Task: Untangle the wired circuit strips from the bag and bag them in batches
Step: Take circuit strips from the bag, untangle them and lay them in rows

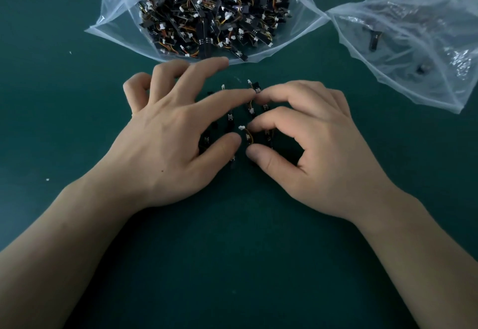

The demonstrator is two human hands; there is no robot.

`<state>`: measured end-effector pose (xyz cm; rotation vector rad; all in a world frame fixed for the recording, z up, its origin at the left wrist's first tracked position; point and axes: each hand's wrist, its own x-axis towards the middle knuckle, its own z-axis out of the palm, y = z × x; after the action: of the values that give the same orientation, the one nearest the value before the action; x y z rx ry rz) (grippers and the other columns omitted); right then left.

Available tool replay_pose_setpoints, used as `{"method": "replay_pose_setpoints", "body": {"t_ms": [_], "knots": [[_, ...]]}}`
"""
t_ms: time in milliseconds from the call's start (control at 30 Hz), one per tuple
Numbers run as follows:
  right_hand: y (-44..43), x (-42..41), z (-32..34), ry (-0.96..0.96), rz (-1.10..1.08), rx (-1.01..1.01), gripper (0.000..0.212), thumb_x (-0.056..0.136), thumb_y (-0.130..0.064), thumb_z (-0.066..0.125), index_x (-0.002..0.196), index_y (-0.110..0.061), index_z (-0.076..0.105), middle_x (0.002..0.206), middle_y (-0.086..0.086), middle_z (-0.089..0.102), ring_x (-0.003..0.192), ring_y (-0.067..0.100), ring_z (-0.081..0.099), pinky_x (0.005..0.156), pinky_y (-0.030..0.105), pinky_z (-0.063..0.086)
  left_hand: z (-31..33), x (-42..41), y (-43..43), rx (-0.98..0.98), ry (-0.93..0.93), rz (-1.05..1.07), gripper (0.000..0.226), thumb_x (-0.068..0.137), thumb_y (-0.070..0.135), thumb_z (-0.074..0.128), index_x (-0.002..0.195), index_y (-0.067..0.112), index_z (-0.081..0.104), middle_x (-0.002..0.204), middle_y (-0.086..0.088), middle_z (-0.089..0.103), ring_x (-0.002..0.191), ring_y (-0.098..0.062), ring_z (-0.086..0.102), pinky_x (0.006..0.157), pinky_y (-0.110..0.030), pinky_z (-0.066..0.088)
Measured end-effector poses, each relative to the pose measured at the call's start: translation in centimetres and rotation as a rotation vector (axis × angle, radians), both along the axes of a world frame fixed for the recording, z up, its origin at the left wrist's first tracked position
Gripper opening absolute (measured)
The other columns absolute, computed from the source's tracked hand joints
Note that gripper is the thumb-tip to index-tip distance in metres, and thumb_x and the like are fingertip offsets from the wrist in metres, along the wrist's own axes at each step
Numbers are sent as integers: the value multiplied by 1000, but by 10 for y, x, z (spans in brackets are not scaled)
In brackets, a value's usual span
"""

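**Loose strips lay btwn the two sets of fingertips**

The L hand was held palm-down over the green mat, fingers spread and mostly straight, nothing gripped. Its index finger was stretched out to the right, the tip touching the top strip, a small black piece w/ a white plug. The same strip was met from the other side by the index tip of the R hand.

The R hand's fingers were curled in an arch, thumb tucked below. A wired strip, w/ orange/yellow wire and a white plug, was seen in the gap btwn the R thumb, the R middle fingertip and the L thumb. Whether it was pinched or only touched could not be told.

The other loose strips were scattered on the mat under and btwn both hands' fingers, partly hidden by them.

Just beyond the L fingertips the big bag was lying open-mouthed, packed w/ tangled black strips and white plugs. A second bag was lying beyond and to the right of the R fingers, only a few dark pieces inside.

Markings on the strips were too small to be read.
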<state>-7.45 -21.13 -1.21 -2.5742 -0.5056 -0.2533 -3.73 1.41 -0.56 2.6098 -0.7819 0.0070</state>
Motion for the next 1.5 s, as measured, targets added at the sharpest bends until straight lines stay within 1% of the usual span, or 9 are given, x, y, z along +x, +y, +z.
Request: {"method": "replay_pose_setpoints", "body": {"t_ms": [200,400,500,600,867,1067,1300,1400,1500], "knots": [[-1,1,3,-8,-93,80,31,101,-42,59,121,-21,69,123,-11,64,122,12,56,110,37,35,1,0,0,42,10,-10,49,98,58,39,143,50,58,166,9,32,144,-24,23,114,-64,24],[-1,1,3,67,-112,83,38,104,-44,51,129,-20,64,126,-12,64,125,10,55,113,40,34,1,-1,0,1,0,3,49,97,56,43,140,44,61,162,11,38,143,-22,26,114,-62,23],[-1,1,3,70,-102,79,38,104,-44,50,129,-20,65,127,-11,64,126,10,55,113,40,34,0,0,-1,2,-11,23,57,95,56,45,147,37,55,161,14,40,143,-24,28,115,-62,22],[-1,1,2,65,-99,71,37,105,-44,49,127,-20,67,127,-12,63,125,10,54,112,40,34,-1,0,-1,24,-15,36,60,95,58,43,147,31,57,161,11,40,143,-25,28,116,-63,22],[-1,2,1,63,-88,55,38,106,-45,47,125,-20,69,126,-13,62,123,8,54,112,37,32,-2,0,-4,103,-41,60,64,96,64,36,152,36,49,164,8,34,145,-27,26,114,-57,19],[-1,1,1,71,-77,49,39,106,-44,47,122,-19,72,125,-12,62,124,11,54,112,38,33,-1,0,-5,130,-39,61,63,98,67,32,151,39,51,164,7,34,146,-28,26,113,-56,18],[-1,1,2,66,-69,53,39,107,-45,45,127,-21,69,126,-13,61,124,10,54,112,38,32,0,-1,-5,98,-18,58,65,96,67,35,153,39,48,166,9,31,146,-27,25,116,-61,21],[-5,2,5,65,-91,157,33,107,-33,47,131,-20,65,126,-13,63,122,9,56,111,41,36,2,-1,-3,-19,-20,71,62,95,59,45,152,36,49,164,12,34,145,-23,25,115,-61,23],[-14,4,5,40,-139,118,33,97,-14,50,126,-18,65,123,-10,65,117,11,57,109,38,36,2,-1,-1,-165,-49,150,54,94,41,53,147,32,54,159,16,41,140,-13,28,114,-46,20]]}}
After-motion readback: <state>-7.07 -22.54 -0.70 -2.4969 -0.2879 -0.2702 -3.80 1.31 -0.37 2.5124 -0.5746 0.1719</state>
